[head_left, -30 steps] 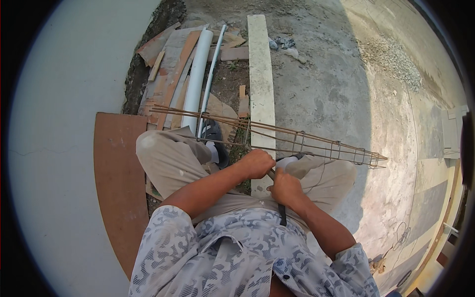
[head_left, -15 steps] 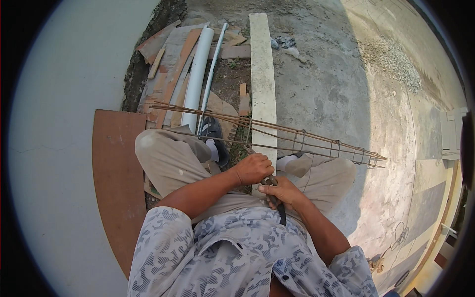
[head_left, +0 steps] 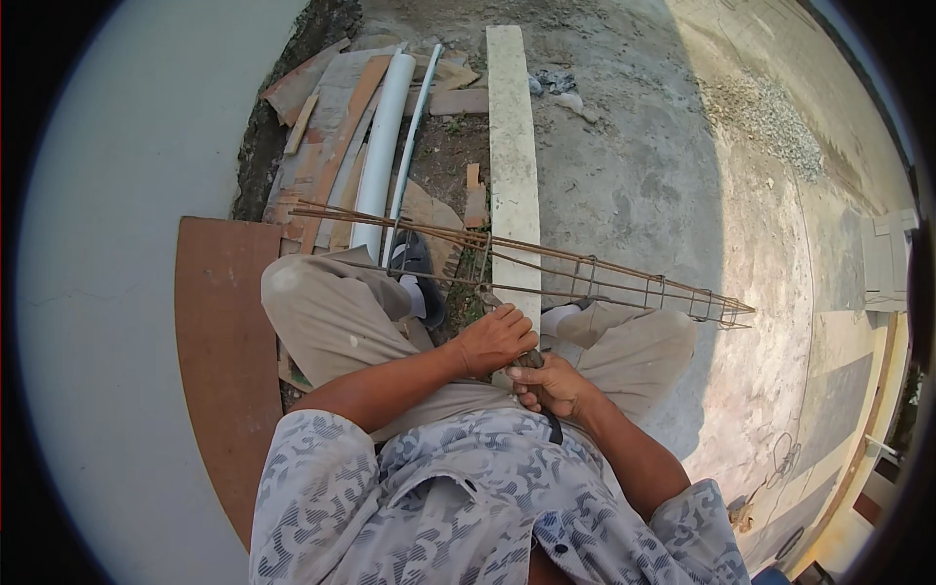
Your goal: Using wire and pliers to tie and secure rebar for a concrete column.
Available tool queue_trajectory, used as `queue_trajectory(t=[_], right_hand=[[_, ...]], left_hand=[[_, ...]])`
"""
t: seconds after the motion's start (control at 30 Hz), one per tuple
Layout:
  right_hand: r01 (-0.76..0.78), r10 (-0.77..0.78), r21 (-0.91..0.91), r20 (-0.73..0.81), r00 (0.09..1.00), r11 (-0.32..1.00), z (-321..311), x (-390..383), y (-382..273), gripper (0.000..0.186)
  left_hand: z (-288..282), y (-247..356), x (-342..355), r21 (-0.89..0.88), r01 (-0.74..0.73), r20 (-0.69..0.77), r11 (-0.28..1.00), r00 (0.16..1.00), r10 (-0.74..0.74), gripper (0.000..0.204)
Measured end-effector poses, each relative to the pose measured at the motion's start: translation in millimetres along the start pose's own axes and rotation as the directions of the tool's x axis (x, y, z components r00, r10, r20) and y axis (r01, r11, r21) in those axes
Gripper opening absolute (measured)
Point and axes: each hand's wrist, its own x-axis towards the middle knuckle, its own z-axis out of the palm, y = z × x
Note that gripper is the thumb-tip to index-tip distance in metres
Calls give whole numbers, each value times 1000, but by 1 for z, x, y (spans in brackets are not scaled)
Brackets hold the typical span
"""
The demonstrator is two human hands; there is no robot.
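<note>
A long, narrow rusty rebar cage [head_left: 556, 273] with square stirrups lies across above my knees, tapering to the right. My left hand [head_left: 495, 339] is closed around a rusty metal tool [head_left: 487, 293], perhaps pincers; its head meets the cage's lower bar, and its grip is hidden by the fingers. Just below and right, my right hand [head_left: 554, 383] is closed on a dark grey-brown ridged bundle [head_left: 529, 360], which may be tie wire. The bundle sticks out between both hands. A black strip [head_left: 554, 427] shows under the right hand.
A pale plank [head_left: 514, 146] runs away from me beneath the cage. To its left lie a white pipe [head_left: 383, 146], a thinner pipe [head_left: 414, 136] and wood scraps [head_left: 336, 146]. A brown board [head_left: 229, 341] leans by the white wall [head_left: 107, 292]. Gravel [head_left: 780, 132] lies far right.
The right hand has turned and its fingers have curled further round the ridged bundle, so less of it shows. The left hand stays at the tool. The whole view has shifted slightly.
</note>
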Motion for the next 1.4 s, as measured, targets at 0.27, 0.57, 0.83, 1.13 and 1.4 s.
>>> queue_trajectory(t=[0.27,0.57,0.83,1.13,1.4], right_hand=[[-199,-652,-979,-119,749,-49,31,-15,-5,32],[50,-106,-388,-125,986,920,14,-16,-11,29],[2,-299,-808,-216,929,590,0,-20,-33,28],[-95,-463,-970,-191,866,222,-2,-56,-44,46],[46,-663,-924,-237,711,380,-22,-68,-34,48]], left_hand=[[-31,-9,58,-65,260,820,964,564,-96,12],[-12,-4,13,-209,127,303,970,951,-59,9],[-22,-15,42,-205,305,601,930,789,-127,19],[-5,3,48,-115,197,487,974,866,-117,28],[-49,-8,77,-70,277,615,958,768,-177,22]])
